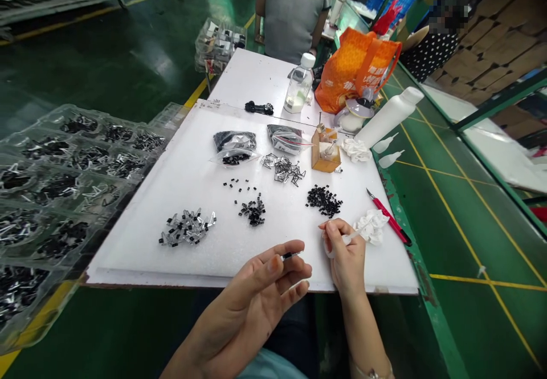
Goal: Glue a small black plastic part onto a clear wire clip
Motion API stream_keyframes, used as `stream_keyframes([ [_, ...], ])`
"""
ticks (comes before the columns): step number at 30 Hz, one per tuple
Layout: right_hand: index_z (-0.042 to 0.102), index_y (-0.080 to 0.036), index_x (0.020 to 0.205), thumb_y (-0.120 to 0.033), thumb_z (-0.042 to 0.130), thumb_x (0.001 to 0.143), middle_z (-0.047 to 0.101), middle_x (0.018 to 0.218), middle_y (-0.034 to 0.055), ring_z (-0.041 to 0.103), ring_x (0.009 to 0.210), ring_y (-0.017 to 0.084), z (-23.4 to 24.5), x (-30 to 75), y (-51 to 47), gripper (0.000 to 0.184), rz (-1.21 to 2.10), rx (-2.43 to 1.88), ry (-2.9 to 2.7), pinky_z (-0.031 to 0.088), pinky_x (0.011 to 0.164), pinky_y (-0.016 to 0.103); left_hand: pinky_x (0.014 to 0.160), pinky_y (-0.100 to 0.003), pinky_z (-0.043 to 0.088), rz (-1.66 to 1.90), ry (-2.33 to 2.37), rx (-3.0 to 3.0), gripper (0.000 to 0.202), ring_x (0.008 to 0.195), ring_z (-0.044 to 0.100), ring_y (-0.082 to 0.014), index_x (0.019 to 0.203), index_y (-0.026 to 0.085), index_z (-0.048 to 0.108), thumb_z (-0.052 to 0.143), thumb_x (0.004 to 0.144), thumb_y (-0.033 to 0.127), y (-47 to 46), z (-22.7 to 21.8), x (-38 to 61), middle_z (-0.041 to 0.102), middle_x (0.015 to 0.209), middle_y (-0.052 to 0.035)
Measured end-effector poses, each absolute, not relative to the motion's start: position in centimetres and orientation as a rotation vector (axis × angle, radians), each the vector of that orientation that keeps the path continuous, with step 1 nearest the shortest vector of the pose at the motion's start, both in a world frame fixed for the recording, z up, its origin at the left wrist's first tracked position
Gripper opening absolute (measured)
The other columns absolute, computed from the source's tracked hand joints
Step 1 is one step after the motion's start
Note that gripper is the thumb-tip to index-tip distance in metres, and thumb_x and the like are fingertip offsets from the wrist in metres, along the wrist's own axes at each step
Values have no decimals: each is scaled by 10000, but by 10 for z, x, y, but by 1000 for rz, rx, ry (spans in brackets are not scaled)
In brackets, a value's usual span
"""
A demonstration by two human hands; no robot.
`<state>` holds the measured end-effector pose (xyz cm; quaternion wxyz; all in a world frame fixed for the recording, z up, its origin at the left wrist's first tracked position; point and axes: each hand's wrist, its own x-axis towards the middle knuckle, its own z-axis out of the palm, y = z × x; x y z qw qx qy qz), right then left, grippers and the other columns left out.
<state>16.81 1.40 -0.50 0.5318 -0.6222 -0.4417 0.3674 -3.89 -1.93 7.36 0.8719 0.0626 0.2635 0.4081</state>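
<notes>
Above the table's front edge, my left hand [273,282] pinches a small black part with a shiny metal end [292,255] between thumb and index finger. Its other fingers are curled loosely. My right hand [345,253] is closed around a small white squeeze bottle with a thin nozzle [351,236], the nozzle tilted up and to the right. Beyond my right hand lies a pile of small black pieces [325,200]. A smaller black pile [253,211] is left of it, and assembled black-and-metal clips [187,228] are heaped farther left.
Behind the piles are metal clips [285,169], two plastic bags [235,146] and a wooden box [326,151]. A red craft knife [388,217], crumpled tissue [372,226] and a white bottle [391,118] line the right side. Compartment trays [64,162] stand left; people sit beyond.
</notes>
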Motion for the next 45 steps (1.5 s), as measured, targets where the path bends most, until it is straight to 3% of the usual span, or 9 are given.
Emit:
stream_keyframes([
  [2,699,-188,803,-517,657,933,504,590,-50,446,550,128,-5,167,14,356,857,-1508,-1085,355,589,301,988,-275,593,855,605,195,294,1055,757,-170,1123,300,827,809,873,452,-19,73,-43,814,1024,-30],
  [6,713,-185,799,-524,650,933,490,583,-47,468,580,145,-2,166,13,370,830,-1538,-1141,373,634,316,937,-438,634,974,1152,901,423,1042,778,-265,1233,288,763,608,970,581,-23,63,-67,821,1045,-83],
  [12,732,-180,811,-544,650,922,503,573,-37,477,579,161,-1,163,12,389,803,-1578,-1171,369,635,327,1208,-573,356,1249,1783,1359,293,1326,558,-335,1154,271,736,730,904,424,-12,37,-131,704,1259,-95],
  [16,729,-182,824,-564,634,925,508,576,-34,487,576,166,-1,161,12,407,790,-1601,-1182,359,622,324,1183,-567,378,1223,1924,1623,253,1307,556,-345,1148,255,742,678,936,379,1,23,-157,697,1201,-108],
  [23,729,-187,806,-595,614,910,526,567,-25,501,564,172,3,161,12,437,759,-1625,-1226,388,603,322,1099,-597,459,1024,1944,1880,319,1308,590,-315,1249,202,678,684,975,364,5,13,-166,653,1381,-105],
  [29,749,-187,819,-592,592,917,581,586,-1,565,603,201,6,157,11,445,728,-1643,-1282,456,643,340,1078,-507,523,1000,1967,1880,301,1284,628,-324,1210,240,724,620,979,402,2,23,-174,679,1318,-122],
  [36,810,-194,960,-546,606,917,767,856,93,673,772,261,22,170,47,408,674,-1664,-1460,521,742,391,1011,-512,562,798,1732,2199,239,1149,689,-270,1210,220,711,590,1025,311,42,53,-142,724,1236,-93],
  [40,769,-185,1053,-439,609,951,752,994,98,685,929,254,34,171,92,318,572,-1711,-1633,532,887,423,951,-501,587,584,1523,2451,345,1137,685,-269,1300,198,646,673,990,348,90,65,-89,665,1346,-108],
  [45,675,-191,1187,-397,656,989,693,1221,84,688,1038,217,37,154,129,286,540,-1828,-1884,590,910,437,928,-494,596,457,1551,2568,373,1119,689,-269,1320,194,631,677,987,355,131,68,-40,660,1345,-110],
])
